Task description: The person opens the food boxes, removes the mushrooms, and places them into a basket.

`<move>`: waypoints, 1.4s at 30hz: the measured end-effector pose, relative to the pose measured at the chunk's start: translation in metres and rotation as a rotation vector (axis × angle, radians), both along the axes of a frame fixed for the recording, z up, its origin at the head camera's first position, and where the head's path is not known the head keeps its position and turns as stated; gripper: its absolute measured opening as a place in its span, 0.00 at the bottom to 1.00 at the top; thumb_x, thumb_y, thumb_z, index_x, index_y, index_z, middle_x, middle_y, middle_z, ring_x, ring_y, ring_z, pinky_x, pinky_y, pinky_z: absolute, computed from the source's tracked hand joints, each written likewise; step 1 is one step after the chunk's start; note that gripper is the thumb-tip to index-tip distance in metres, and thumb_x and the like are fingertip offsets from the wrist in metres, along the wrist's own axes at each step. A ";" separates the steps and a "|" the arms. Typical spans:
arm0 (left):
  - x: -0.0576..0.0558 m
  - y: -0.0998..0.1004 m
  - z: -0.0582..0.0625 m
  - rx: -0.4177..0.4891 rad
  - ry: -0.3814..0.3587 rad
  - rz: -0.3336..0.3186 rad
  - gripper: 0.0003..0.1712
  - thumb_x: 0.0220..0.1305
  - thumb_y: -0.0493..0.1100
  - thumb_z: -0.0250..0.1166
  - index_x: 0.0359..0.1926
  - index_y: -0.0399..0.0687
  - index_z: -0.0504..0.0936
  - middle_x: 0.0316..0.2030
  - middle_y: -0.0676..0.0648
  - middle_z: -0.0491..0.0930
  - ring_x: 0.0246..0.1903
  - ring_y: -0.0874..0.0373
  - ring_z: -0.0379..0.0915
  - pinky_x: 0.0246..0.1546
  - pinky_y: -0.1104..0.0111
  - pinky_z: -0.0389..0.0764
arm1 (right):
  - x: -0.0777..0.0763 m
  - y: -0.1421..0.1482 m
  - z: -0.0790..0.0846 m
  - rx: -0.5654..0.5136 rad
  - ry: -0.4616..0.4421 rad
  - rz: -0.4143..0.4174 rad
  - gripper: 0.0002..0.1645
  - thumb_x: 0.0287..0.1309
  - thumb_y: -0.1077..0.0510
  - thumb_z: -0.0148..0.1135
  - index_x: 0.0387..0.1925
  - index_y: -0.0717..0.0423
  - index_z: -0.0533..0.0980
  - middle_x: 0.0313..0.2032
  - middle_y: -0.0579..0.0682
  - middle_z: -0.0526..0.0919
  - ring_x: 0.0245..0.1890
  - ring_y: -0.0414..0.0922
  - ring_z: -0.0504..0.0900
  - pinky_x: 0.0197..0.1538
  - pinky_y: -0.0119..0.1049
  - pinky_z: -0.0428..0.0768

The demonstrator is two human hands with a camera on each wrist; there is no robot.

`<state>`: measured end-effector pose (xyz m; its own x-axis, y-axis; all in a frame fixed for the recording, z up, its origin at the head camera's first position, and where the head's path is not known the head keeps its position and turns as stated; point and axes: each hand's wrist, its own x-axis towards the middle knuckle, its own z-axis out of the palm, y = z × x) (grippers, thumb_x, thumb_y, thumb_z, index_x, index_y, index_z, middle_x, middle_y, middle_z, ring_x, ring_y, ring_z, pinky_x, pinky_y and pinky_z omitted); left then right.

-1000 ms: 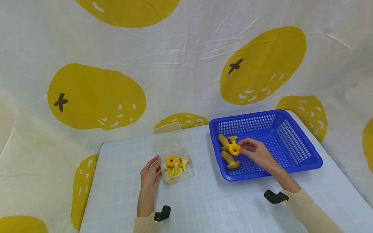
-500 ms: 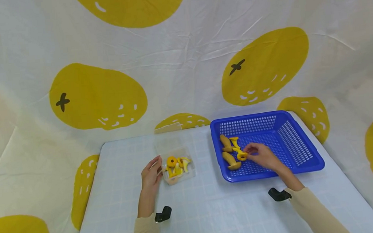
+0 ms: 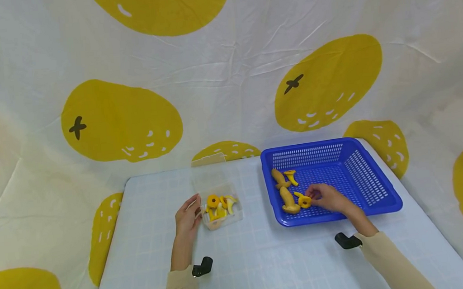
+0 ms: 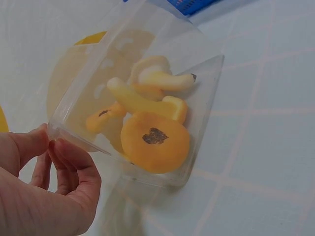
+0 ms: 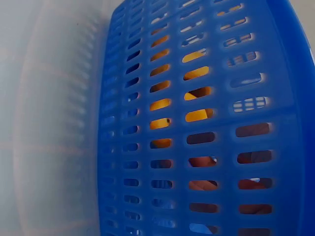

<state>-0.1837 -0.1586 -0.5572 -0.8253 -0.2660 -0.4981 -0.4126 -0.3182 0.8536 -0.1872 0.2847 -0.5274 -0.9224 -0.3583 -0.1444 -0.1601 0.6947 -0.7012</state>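
Note:
My left hand (image 3: 187, 216) pinches the left edge of a clear plastic box (image 3: 238, 214) with its lid raised at the back. In the left wrist view, thumb and fingertips grip the box's rim corner. Several yellow mushrooms (image 4: 153, 155) lie inside it. My right hand (image 3: 328, 197) is inside the blue basket (image 3: 340, 172), pinching a yellow mushroom (image 3: 301, 200) by its cap. Left of it lie two brown mushrooms (image 3: 288, 199), and another yellow mushroom (image 3: 292, 179) rests behind. The basket wall (image 5: 221, 118) mostly hides this hand in the right wrist view.
The basket and box stand apart on a pale checked tablecloth (image 3: 261, 260). A white curtain (image 3: 227, 95) printed with large yellow fruit hangs behind the table's back edge. A black wrist camera (image 3: 202, 266) sits at the left cuff.
My right hand has moved the yellow mushroom rightward and toward me within the basket. The brown mushrooms have shifted slightly. My left hand stays at the box.

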 end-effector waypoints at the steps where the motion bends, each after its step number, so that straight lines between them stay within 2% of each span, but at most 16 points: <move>1: 0.000 0.000 0.000 -0.001 0.001 -0.001 0.26 0.73 0.48 0.66 0.67 0.46 0.78 0.61 0.42 0.75 0.52 0.49 0.70 0.39 0.73 0.75 | 0.000 0.000 -0.001 -0.003 -0.005 0.002 0.07 0.62 0.70 0.66 0.42 0.67 0.80 0.40 0.56 0.84 0.42 0.53 0.82 0.51 0.54 0.82; 9: 0.002 0.000 0.000 -0.005 -0.008 0.002 0.25 0.73 0.49 0.66 0.67 0.46 0.78 0.61 0.44 0.76 0.54 0.48 0.69 0.41 0.72 0.75 | 0.000 -0.012 0.004 -0.065 0.055 0.009 0.13 0.65 0.72 0.61 0.50 0.72 0.78 0.46 0.64 0.84 0.47 0.59 0.83 0.53 0.54 0.82; 14: 0.003 0.000 0.000 -0.010 -0.010 0.016 0.24 0.73 0.48 0.66 0.65 0.46 0.79 0.56 0.47 0.77 0.53 0.48 0.70 0.41 0.72 0.76 | 0.000 -0.029 0.017 -0.121 0.050 -0.027 0.14 0.70 0.67 0.60 0.53 0.71 0.78 0.49 0.66 0.84 0.50 0.59 0.83 0.54 0.52 0.82; 17: 0.003 0.001 0.001 -0.012 -0.010 0.015 0.24 0.73 0.48 0.66 0.66 0.46 0.79 0.56 0.46 0.77 0.53 0.48 0.70 0.40 0.72 0.76 | -0.001 -0.040 0.024 -0.160 0.057 -0.028 0.15 0.72 0.64 0.59 0.55 0.71 0.77 0.49 0.65 0.84 0.51 0.59 0.84 0.55 0.52 0.82; 23: 0.004 0.001 0.001 -0.013 -0.008 0.001 0.27 0.73 0.49 0.66 0.68 0.45 0.76 0.63 0.41 0.74 0.54 0.48 0.69 0.43 0.72 0.76 | -0.006 -0.062 0.031 -0.258 0.107 -0.036 0.14 0.72 0.64 0.60 0.53 0.70 0.78 0.48 0.65 0.85 0.49 0.59 0.85 0.54 0.47 0.83; 30: 0.004 0.001 0.001 -0.014 -0.001 0.006 0.27 0.73 0.49 0.66 0.68 0.44 0.77 0.63 0.40 0.75 0.53 0.48 0.71 0.42 0.71 0.77 | -0.015 -0.087 0.032 -0.332 0.130 -0.042 0.12 0.72 0.63 0.61 0.50 0.68 0.80 0.46 0.64 0.85 0.46 0.59 0.86 0.48 0.35 0.84; 35: 0.003 0.001 0.002 -0.008 0.008 0.010 0.26 0.72 0.49 0.67 0.67 0.44 0.78 0.62 0.40 0.76 0.53 0.48 0.72 0.42 0.71 0.77 | -0.019 -0.107 0.037 -0.373 0.121 -0.052 0.12 0.72 0.63 0.61 0.51 0.66 0.80 0.45 0.59 0.86 0.44 0.55 0.86 0.48 0.38 0.84; 42: 0.004 0.001 0.005 -0.014 0.001 0.020 0.24 0.72 0.48 0.67 0.65 0.46 0.80 0.59 0.42 0.79 0.48 0.52 0.73 0.35 0.75 0.76 | -0.022 -0.137 0.040 -0.410 0.091 -0.067 0.11 0.71 0.64 0.62 0.51 0.65 0.80 0.46 0.60 0.85 0.44 0.53 0.85 0.49 0.39 0.84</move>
